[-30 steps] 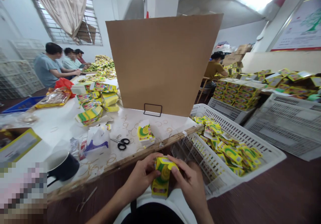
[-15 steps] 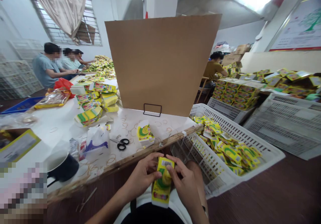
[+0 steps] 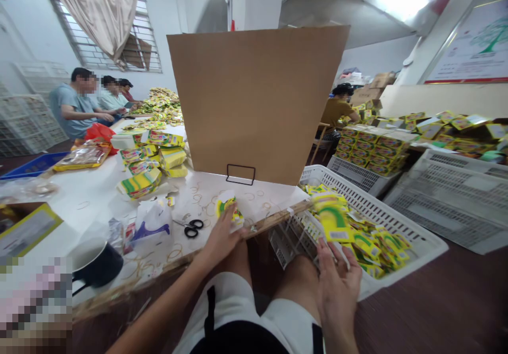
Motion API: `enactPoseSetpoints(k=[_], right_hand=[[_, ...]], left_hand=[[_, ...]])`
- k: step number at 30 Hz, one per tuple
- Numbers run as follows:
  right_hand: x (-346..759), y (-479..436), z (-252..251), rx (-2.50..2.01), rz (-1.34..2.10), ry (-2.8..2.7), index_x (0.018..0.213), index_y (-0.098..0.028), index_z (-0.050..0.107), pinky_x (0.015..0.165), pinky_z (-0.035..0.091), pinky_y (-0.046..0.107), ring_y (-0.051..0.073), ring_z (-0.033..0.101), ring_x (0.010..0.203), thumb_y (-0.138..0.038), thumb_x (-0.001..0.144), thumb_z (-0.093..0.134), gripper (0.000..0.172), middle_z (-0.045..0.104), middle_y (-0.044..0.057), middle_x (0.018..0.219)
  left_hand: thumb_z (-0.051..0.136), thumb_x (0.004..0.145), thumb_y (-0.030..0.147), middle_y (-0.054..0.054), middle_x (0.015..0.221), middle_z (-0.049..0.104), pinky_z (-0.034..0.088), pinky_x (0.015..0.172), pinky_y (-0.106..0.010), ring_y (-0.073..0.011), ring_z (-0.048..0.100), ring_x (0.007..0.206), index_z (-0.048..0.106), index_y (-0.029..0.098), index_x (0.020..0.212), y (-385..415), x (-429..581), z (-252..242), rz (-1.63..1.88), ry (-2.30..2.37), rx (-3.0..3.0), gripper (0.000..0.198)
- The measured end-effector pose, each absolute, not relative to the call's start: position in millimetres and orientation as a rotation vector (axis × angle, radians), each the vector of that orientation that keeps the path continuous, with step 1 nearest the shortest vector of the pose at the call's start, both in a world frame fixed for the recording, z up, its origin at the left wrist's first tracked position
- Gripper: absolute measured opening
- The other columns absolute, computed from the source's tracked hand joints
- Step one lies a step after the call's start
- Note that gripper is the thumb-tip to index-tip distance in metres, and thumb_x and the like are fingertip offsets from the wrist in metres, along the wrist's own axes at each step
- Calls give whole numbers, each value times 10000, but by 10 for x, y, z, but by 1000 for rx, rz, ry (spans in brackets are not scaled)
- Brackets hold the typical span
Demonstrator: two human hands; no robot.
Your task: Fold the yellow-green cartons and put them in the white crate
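My left hand (image 3: pixel 220 237) reaches over the table edge, its fingers stretched out and touching a small stack of flat yellow-green cartons (image 3: pixel 224 206) on the tabletop. At the near side of the white crate (image 3: pixel 416 259), my right hand (image 3: pixel 339 280) is palm up with its fingers apart. Just beyond those fingertips, a yellow-green carton (image 3: pixel 332 219) is blurred by motion above the crate. Many similar cartons (image 3: pixel 367 245) lie loose inside the crate. Black-handled scissors (image 3: pixel 193 228) rest on the table, left of my left hand.
A large cardboard panel (image 3: pixel 257 100) stands on the table (image 3: pixel 273 187) in a black wire stand (image 3: pixel 241 175). Bundled cartons (image 3: pixel 153 158), a dark mug (image 3: pixel 101 261) and rubber bands lie to the left. Several people sit farther back. Stacked crates (image 3: pixel 448 200) stand at right.
My hands have parted from the carton held over my lap. The left moved forward to the cartons on the table; the right swung right to the crate, with the carton now beyond its fingertips.
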State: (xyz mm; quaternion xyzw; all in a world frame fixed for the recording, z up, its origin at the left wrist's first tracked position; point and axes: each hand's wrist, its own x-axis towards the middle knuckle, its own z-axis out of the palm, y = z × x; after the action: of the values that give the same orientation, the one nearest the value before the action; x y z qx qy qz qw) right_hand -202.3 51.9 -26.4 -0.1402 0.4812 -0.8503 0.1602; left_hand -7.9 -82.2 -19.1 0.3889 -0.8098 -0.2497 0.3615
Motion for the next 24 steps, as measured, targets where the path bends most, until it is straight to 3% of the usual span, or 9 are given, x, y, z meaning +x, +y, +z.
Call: enactPoseSetpoints(k=[3,8,11,15,18,20,24], right_hand=[[-1993,485,-326,-424,-2281,1275,1054,-233,569,872,496,304,172,634,983,-315,654,775,457,657,25,1059],[-1693,440,-437,-463,-1960,1275,839,-156,668,654,526,268,150,649,670,-380,607,800,349,715,34,769],[-1581,446,-432,-494,-1896,1286,811,-155,699,568,490,224,123,609,587,-417,601,796,350,714,22,697],[-1509,453,-419,-507,-1760,1235,861,-151,724,474,433,201,121,587,547,-515,697,690,400,726,52,710],[-1499,440,-458,-480,-1728,1188,883,-181,720,414,380,196,109,540,470,-480,685,711,358,697,6,632],[-1515,433,-475,-475,-1766,1194,850,-188,715,394,356,192,93,494,423,-405,623,777,320,659,-30,571],[-1533,444,-415,-481,-1854,1188,833,-168,705,447,415,196,109,561,504,-333,599,807,305,695,2,667]], left_hand=[[624,755,198,-157,1286,579,340,1055,-470,-304,494,1227,584,150,1179,-1145,37,-270,-577,-2133,1064,428],[620,783,240,-119,946,749,512,829,-367,-281,688,908,706,161,915,-1359,176,-346,-483,-2202,1097,176],[521,854,216,-107,818,759,535,766,-353,-252,709,799,710,161,833,-1291,202,-317,-383,-2169,1058,198],[372,922,174,-134,1050,717,498,914,-375,-225,648,1033,671,152,972,-894,151,-301,-262,-2128,837,305],[497,879,181,-66,1020,739,506,945,-321,-189,641,1055,681,181,940,-505,81,-325,-245,-2250,458,193],[529,858,112,-98,1051,725,498,967,-336,-200,610,1106,652,149,1026,-311,45,-328,-229,-2300,180,211],[585,835,147,-145,1310,562,393,1060,-433,-267,443,1280,584,169,1179,-162,16,-272,-593,-2172,294,344]])
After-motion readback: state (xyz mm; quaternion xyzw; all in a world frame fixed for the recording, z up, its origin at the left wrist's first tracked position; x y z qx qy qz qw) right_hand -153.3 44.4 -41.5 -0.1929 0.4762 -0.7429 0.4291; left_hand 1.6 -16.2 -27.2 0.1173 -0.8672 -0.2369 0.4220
